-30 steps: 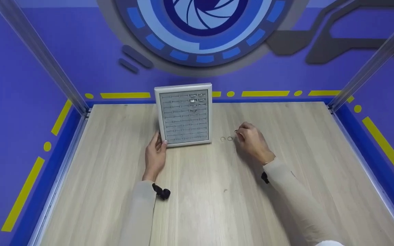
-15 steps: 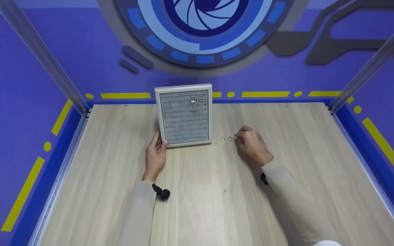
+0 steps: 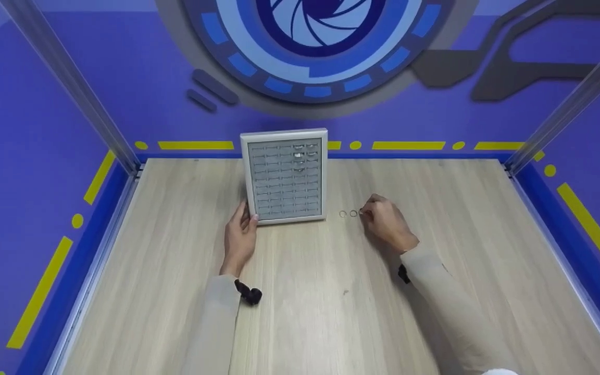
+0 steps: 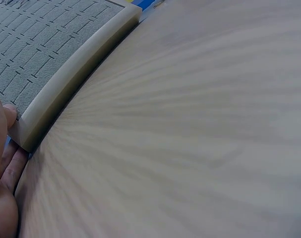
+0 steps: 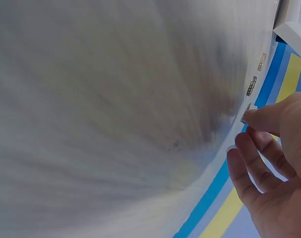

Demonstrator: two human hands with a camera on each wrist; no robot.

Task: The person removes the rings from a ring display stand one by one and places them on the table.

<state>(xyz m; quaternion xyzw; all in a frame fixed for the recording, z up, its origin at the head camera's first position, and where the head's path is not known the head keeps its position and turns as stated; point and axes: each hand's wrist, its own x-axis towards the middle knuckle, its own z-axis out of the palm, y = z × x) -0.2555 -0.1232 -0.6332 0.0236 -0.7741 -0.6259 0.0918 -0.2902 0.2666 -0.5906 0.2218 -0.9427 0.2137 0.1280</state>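
Observation:
A white-framed ring display board (image 3: pixel 288 187) with grey slotted padding stands propped upright on the table, several silver rings (image 3: pixel 299 154) set in its upper right slots. My left hand (image 3: pixel 239 242) grips its lower left corner, thumb on the front and fingers behind, as the left wrist view shows with the frame edge (image 4: pixel 73 79). To the board's right, my right hand (image 3: pixel 387 223) pinches a small silver ring (image 5: pixel 246 115) between thumb and forefinger, low at the tabletop. Beside it two loose rings, a lighter one (image 3: pixel 342 214) and a darker one (image 3: pixel 353 213), lie in a row.
The light wood table (image 3: pixel 300 323) is enclosed by blue-purple printed panels (image 3: pixel 34 156) with yellow dashes. Metal posts (image 3: pixel 71 88) rise at the back corners. A small dark mark (image 3: pixel 346 292) shows on the tabletop.
My right hand has come down a little, bringing its pinched ring closer to the tabletop and level with the two loose rings. My left hand keeps its grip on the board. The head view has shifted slightly.

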